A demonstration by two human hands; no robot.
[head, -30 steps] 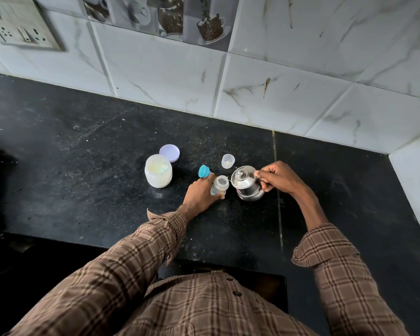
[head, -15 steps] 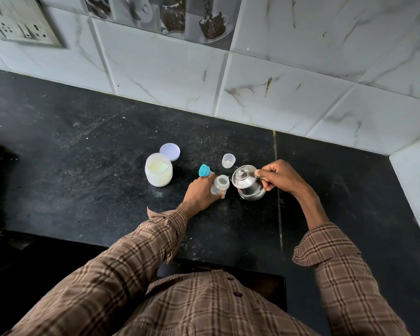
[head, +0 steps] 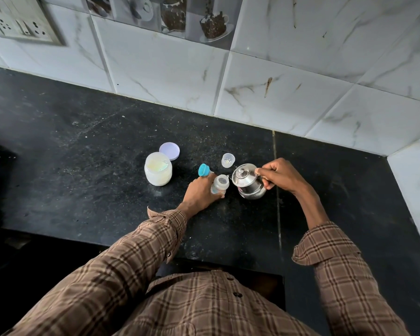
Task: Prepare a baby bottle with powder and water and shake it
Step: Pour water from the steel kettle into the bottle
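Observation:
A small clear baby bottle (head: 220, 184) stands uncapped on the black counter, gripped around its body by my left hand (head: 199, 194). Its blue nipple cap (head: 203, 170) sits just behind that hand. My right hand (head: 280, 174) holds the handle of a small steel kettle (head: 249, 181), which is tilted left with its spout at the bottle's mouth. A thin stream shows between spout and bottle. An open white powder jar (head: 158, 172) stands to the left, its lilac lid (head: 169, 151) lying behind it.
A small clear cup (head: 228, 160) stands behind the kettle. The black stone counter (head: 83, 166) meets a white tiled wall behind and on the right. A socket plate (head: 22, 23) is on the wall at top left. The counter's front edge runs just below my forearms.
The kettle has tipped a little further toward the bottle. Both hands stay in nearly the same places.

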